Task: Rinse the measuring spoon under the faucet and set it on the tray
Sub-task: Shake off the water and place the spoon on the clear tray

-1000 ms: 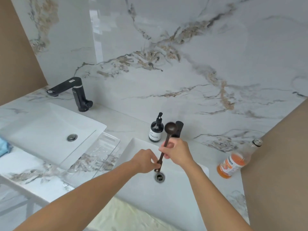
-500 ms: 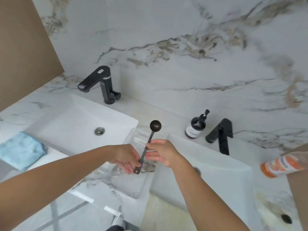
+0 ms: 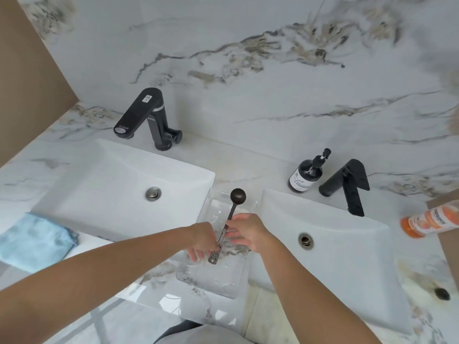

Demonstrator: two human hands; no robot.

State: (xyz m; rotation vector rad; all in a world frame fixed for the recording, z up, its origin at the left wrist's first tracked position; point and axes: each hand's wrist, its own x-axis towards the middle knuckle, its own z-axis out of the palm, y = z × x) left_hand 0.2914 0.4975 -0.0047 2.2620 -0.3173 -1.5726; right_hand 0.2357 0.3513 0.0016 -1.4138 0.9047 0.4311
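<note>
A dark metal measuring spoon (image 3: 233, 209) with a round bowl and a long perforated handle is held over the clear plastic tray (image 3: 211, 279), which lies on the counter between two white sinks. My right hand (image 3: 244, 232) pinches the middle of the handle. My left hand (image 3: 202, 240) holds the handle's lower end from the left, fingers curled around it. The spoon's bowl points away from me, above the tray's far end. The black faucet (image 3: 347, 184) of the right sink stands to the right, apart from the spoon; no water is seen running.
The left sink (image 3: 119, 184) has its own black faucet (image 3: 146, 117). A dark soap dispenser (image 3: 306, 173) stands beside the right faucet. An orange bottle (image 3: 432, 220) lies at the far right. A blue cloth (image 3: 34, 240) lies on the counter at left. Right sink (image 3: 330, 244).
Both hands have carried the spoon leftward from above the right sink's drain to above the clear tray, and it now sits lower over the tray.
</note>
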